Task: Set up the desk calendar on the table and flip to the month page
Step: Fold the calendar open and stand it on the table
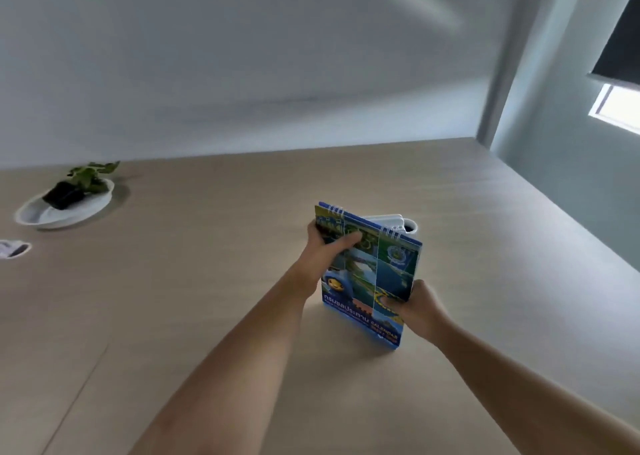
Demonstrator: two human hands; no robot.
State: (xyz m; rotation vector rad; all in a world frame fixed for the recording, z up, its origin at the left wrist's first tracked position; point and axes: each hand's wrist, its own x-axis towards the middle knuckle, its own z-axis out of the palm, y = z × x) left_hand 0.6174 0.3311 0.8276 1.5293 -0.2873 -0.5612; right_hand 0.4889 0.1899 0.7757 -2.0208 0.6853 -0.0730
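The desk calendar, blue spiral-bound cover of photo panels, stands tilted mid-table, its lower edge on the wood. Left hand grips the top-left corner, right hand pinches the lower right edge. A white object behind it is mostly hidden. Pale wooden table, potted plant on a white dish far left, grey walls.
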